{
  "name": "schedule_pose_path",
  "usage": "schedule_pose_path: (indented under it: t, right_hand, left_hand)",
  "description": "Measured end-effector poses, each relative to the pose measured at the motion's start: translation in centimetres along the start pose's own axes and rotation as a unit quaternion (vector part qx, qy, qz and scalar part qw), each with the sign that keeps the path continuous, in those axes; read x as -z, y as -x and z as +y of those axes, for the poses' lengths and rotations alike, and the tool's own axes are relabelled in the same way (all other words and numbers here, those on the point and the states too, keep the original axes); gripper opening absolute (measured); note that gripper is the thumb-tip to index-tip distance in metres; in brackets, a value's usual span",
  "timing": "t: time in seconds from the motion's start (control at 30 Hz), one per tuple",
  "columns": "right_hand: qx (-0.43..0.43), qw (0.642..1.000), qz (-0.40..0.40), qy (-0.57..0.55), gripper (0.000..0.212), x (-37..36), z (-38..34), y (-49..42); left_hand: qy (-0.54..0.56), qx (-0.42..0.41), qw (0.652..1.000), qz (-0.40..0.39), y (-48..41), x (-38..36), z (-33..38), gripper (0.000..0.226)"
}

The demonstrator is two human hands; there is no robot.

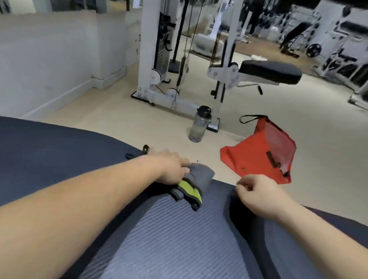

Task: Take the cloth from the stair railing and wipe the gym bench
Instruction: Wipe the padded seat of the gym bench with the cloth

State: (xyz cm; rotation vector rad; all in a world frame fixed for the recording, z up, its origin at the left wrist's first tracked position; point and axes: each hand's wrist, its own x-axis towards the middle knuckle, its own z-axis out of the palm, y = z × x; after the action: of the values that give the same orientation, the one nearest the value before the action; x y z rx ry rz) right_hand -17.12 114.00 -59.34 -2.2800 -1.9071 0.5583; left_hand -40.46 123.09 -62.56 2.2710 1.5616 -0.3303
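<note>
My left hand point(172, 168) reaches forward to the far end of the bench point(169, 245), just left of the frame's center, and my fingers point(185, 161) are curled over the grey cloth point(200, 176), pressing it onto the padding at the bench's edge. A yellow-green and grey item point(190, 192), maybe a glove, lies on the bench touching the cloth, right under my palm. My right hand point(256, 194) hovers at center right above the bench, its fingers loosely closed with thumb and forefinger pinched together; it has hold of nothing I can make out. On the floor beyond the bench's end a red bag point(259, 157) lies open, right of center, and a clear water bottle point(198, 125) with a black cap stands near it, in front of the white cable machine point(149, 47) in the upper middle.
</note>
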Motion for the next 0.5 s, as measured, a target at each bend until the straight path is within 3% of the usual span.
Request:
schedule_pose_path:
  t: [0.13, 0.33, 0.5]
  right_hand:
    - [0.000, 0.996, 0.012, -0.087, 0.017, 1.0, 3.4, 4.1]
    - [-0.025, 0.992, 0.046, -0.112, 0.018, 1.7, 10.1, 7.2]
    - [-0.063, 0.990, 0.045, -0.114, 0.020, 5.1, 16.3, 6.8]
  left_hand:
    - [-0.019, 0.060, 0.998, -0.005, 0.2, 0.2, 0.6, 0.051]
    - [-0.024, 0.080, 0.996, 0.012, -0.3, -0.6, 4.1, 0.048]
    - [-0.019, 0.053, 0.998, 0.020, -2.1, -2.2, 11.9, 0.051]
